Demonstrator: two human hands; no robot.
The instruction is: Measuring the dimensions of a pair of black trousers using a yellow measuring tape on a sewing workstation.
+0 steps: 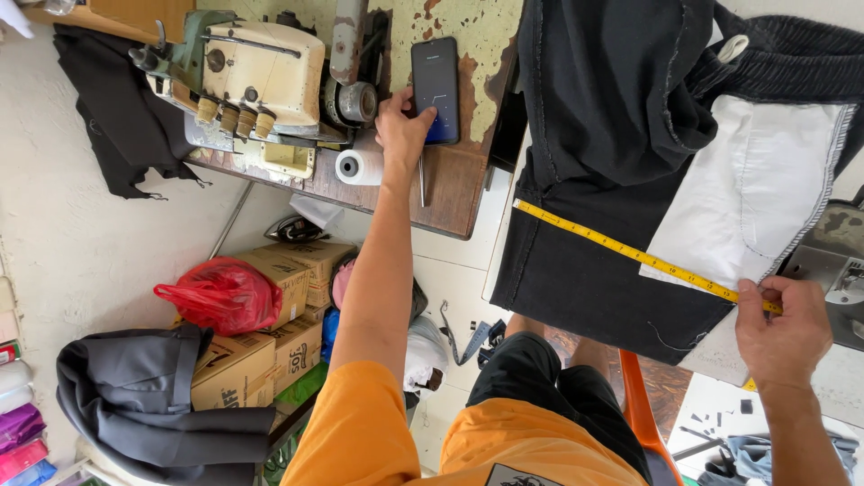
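My left hand [402, 128] reaches out to a dark smartphone [436, 85] lying on a worn wooden table [450, 189], with a finger touching its lit screen. My right hand [781, 331] pinches one end of a yellow measuring tape [630, 252] that is stretched across a black garment [594, 171] with a white pocket lining [756, 189]. The garment lies spread on a work surface in front of me.
An old cream sewing machine [256, 76] and a white thread roll [357, 166] stand on the wooden table. Cardboard boxes [270, 333], a red plastic bag [220, 295] and a grey jacket [153, 396] lie on the floor at left. An orange chair edge [637, 405] is beneath me.
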